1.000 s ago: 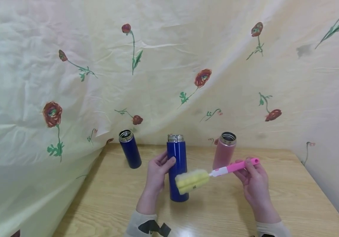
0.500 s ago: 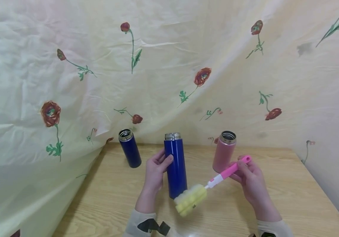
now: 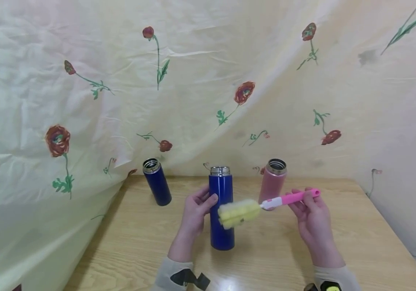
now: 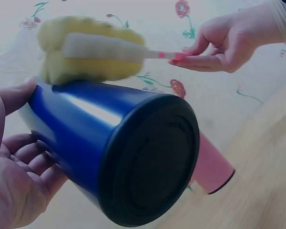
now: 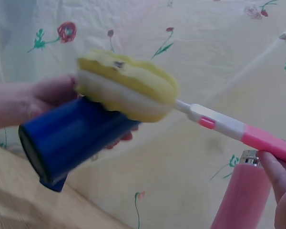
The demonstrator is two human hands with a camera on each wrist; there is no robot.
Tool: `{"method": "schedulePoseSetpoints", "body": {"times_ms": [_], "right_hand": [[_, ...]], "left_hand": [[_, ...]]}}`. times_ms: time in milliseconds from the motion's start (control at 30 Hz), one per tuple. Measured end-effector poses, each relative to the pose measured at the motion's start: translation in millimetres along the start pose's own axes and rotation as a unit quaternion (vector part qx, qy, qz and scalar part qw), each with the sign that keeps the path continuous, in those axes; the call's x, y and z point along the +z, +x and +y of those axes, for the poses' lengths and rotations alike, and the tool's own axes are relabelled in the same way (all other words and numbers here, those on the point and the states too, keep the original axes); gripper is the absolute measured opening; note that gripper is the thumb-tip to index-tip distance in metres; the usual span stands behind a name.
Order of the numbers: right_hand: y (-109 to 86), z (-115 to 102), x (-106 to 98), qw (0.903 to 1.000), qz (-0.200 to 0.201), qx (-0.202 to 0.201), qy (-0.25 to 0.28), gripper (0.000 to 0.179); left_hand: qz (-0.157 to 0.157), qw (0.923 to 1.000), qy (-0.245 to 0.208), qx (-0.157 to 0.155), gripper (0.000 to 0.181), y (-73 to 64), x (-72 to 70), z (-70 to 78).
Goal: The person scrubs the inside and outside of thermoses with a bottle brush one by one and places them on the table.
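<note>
My left hand point(image 3: 194, 212) grips a tall, lidless blue vacuum flask point(image 3: 222, 238) around its upper body, thumb in front. The flask's dark base shows in the left wrist view, lifted off the table. Between finger and thumb, my right hand point(image 3: 314, 220) pinches the pink end of a bottle brush point(image 3: 298, 197). Its yellow and white sponge head point(image 5: 128, 86) points left and lies along the side of the blue flask, overlapping it in all three views. The flask's steel neck point(image 3: 220, 171) faces up in the head view.
A shorter, dark blue lidless flask point(image 3: 158, 184) stands at the back left of the wooden table point(image 3: 131, 242). Toward the back right stands a pink lidless flask point(image 3: 275, 180), partly behind the brush handle. Flowered cloth point(image 3: 193, 113) hangs behind and along both sides.
The sponge head swung down toward the flask's base, then back up to its middle. The blue flask shifted slightly left, then right, in my left hand. Both hands kept their hold.
</note>
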State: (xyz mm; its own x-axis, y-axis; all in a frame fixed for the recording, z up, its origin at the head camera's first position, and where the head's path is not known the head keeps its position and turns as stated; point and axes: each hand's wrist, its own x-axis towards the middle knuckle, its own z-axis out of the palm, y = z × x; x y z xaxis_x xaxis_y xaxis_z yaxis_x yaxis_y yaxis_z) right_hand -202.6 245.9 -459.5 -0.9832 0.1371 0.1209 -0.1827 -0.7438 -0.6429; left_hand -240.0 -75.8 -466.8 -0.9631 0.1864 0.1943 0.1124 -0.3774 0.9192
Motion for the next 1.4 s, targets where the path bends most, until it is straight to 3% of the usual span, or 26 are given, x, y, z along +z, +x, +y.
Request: {"method": "schedulePoseSetpoints", "body": {"times_ms": [133,267,400,667,800,1033,1267,1400], "right_hand": [[-0.6,-4,4,0.9956,0.032,-0.003,0.088,0.011],[-2.0,-9,9,0.9832,0.075,-0.004,0.166,0.015],[-3.1,-13,13,0.9731,0.112,-0.009,0.201,0.017],[-3.2,-13,19,0.9697,0.145,-0.028,0.195,0.020],[-2.6,-14,19,0.9693,0.149,-0.041,0.191,0.022],[-5.0,-18,17,0.9683,0.163,-0.042,0.185,0.028],[-11.9,-15,13,0.9789,0.153,-0.019,0.135,0.027],[-11.9,-12,11,0.9831,0.127,-0.014,0.131,0.023]], "left_hand": [[-0.025,0.9994,0.023,-0.008,0.057,-0.4,1.4,-3.6],[-0.048,0.9979,0.041,-0.012,0.057,-1.1,3.7,-5.9],[-0.068,0.9966,0.046,-0.008,0.060,-1.7,6.8,-7.1],[-0.060,0.9955,0.069,-0.026,0.072,0.7,12.1,-9.4],[-0.052,0.9956,0.073,-0.027,0.070,2.2,14.6,-9.2],[-0.043,0.9872,0.152,-0.021,0.063,-0.9,14.0,-6.1],[-0.049,0.9883,0.138,-0.041,0.062,-6.2,12.0,-6.7],[-0.053,0.9904,0.123,-0.037,0.060,-5.5,10.8,-5.6]]}}
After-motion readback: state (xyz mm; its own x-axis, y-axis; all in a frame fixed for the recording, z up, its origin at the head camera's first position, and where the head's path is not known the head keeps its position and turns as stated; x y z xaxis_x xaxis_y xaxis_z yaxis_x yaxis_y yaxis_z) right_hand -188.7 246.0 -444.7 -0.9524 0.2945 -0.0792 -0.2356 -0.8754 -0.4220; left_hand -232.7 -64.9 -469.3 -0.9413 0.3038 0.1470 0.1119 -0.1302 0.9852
